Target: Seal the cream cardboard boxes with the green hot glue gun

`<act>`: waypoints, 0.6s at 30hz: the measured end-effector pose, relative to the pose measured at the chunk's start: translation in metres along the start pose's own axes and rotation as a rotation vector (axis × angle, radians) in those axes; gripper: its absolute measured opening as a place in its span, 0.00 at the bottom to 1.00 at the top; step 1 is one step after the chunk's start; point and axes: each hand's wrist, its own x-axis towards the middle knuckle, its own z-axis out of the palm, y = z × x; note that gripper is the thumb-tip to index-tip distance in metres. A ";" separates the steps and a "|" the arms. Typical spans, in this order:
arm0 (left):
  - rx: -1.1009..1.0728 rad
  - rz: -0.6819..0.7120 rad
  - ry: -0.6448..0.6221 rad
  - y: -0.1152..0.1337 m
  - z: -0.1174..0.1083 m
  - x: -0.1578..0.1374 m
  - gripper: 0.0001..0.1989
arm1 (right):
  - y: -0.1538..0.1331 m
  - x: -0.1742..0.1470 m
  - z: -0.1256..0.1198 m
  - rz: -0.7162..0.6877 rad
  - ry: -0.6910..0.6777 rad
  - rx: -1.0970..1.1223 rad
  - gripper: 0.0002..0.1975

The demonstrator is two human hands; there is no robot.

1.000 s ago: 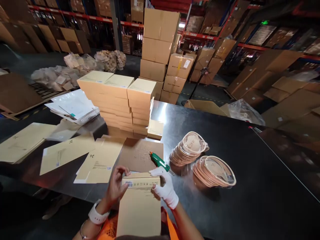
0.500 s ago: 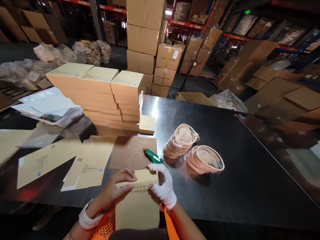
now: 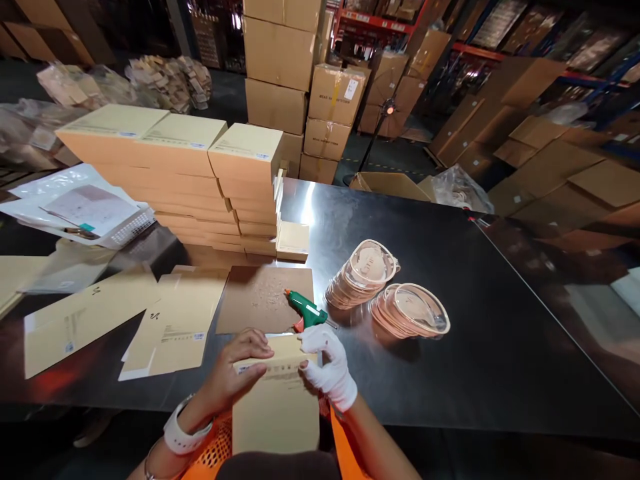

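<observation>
A pale yellow cardboard box (image 3: 276,413) stands at the table's near edge, close to my body, with printing along its upper edge. My bare left hand (image 3: 243,363) grips its left side, thumb on the front edge and fingers over the top. On the right side my right hand (image 3: 330,367), in a white glove, pinches the same edge between thumb and fingers. Just beyond the box, a green glue gun (image 3: 306,308) with an orange tip lies on a brown cardboard sheet (image 3: 245,300).
Flat printed cartons (image 3: 175,327) lie to the left. Behind them rise stacked boxes (image 3: 185,173) and a small box (image 3: 293,241). Two stacks of clear-topped round pieces with pinkish rims, one taller (image 3: 363,273) and one lower (image 3: 410,310), stand right. A white basket (image 3: 133,227) sits far left.
The view has shifted slightly, so the table's contents appear higher and further left. Both hands keep their hold on the box, with little visible movement.
</observation>
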 end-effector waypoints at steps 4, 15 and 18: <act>0.007 -0.003 -0.017 -0.007 0.000 0.003 0.12 | 0.004 0.002 -0.006 0.003 -0.070 -0.052 0.04; 0.046 -0.218 -0.276 -0.017 -0.007 0.023 0.28 | -0.006 0.088 -0.020 0.213 -0.720 -0.250 0.07; 0.063 -0.272 -0.204 -0.029 -0.001 0.026 0.40 | 0.005 0.119 -0.006 0.342 -0.952 -0.096 0.13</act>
